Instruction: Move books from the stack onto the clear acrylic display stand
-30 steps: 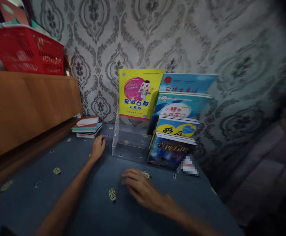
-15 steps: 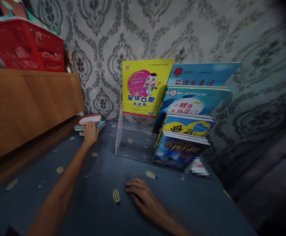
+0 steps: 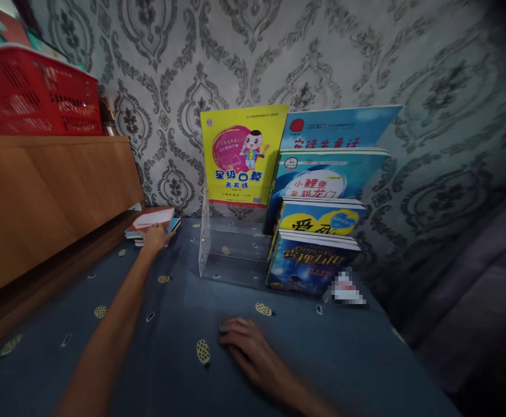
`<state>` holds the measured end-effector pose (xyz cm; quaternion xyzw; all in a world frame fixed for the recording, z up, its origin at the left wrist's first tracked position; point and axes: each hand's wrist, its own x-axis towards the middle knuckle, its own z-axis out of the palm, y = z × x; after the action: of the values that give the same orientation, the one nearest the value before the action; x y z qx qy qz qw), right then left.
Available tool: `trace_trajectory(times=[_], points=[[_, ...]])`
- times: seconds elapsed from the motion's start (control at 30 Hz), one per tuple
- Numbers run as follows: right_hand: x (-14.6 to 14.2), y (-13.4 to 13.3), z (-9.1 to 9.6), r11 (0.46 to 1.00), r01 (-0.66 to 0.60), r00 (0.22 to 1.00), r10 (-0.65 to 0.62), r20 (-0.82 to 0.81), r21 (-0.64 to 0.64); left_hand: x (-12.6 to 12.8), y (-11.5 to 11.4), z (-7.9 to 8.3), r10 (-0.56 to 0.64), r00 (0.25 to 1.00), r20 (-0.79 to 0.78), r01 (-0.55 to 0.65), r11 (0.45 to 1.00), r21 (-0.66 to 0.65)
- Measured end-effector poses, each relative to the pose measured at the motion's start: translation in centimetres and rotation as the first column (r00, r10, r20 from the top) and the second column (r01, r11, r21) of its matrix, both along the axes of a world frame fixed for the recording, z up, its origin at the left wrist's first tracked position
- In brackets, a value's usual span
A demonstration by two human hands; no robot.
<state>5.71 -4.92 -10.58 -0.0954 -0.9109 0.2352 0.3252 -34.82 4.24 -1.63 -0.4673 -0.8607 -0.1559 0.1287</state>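
My one camera rides on my head, facing forward and down over the blue patterned cloth (image 3: 170,376) to the clear tiered book stand (image 3: 230,258) by the wallpapered wall (image 3: 253,52). The stand sits near, mid-frame; my left hand (image 3: 155,236) shows left of it, my right hand (image 3: 246,347) before it.

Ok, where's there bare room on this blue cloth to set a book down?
Bare blue cloth lies between the left hand and right hand, and beside the wooden cabinet. The clear stand has empty left tiers below the yellow book. Crowded: its right half with books, and the book stack by the cabinet.
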Motion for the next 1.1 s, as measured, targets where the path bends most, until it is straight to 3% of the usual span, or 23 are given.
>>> trace_trajectory(times=[0.53,0.8,0.97,1.1], points=[[0.2,0.1,0.1,0.999,-0.022,0.999,0.024,0.036,-0.034,2.5,-5.2,1.1,-0.138,0.933,-0.331,0.087,0.982,-0.166],[0.1,0.1,0.2,0.999,-0.006,0.996,0.01,0.087,-0.054,3.5,-7.5,0.3,-0.266,0.869,-0.418,0.2,0.96,-0.196],[0.2,0.0,0.2,1.0,-0.007,1.0,0.007,0.006,-0.018,2.1,-7.8,-0.5,-0.182,0.917,-0.355,0.127,0.977,-0.171],[0.2,0.1,0.0,1.0,-0.002,0.999,0.003,0.036,-0.021,1.2,-7.5,0.3,-0.148,0.951,-0.271,0.1,0.978,-0.182]])
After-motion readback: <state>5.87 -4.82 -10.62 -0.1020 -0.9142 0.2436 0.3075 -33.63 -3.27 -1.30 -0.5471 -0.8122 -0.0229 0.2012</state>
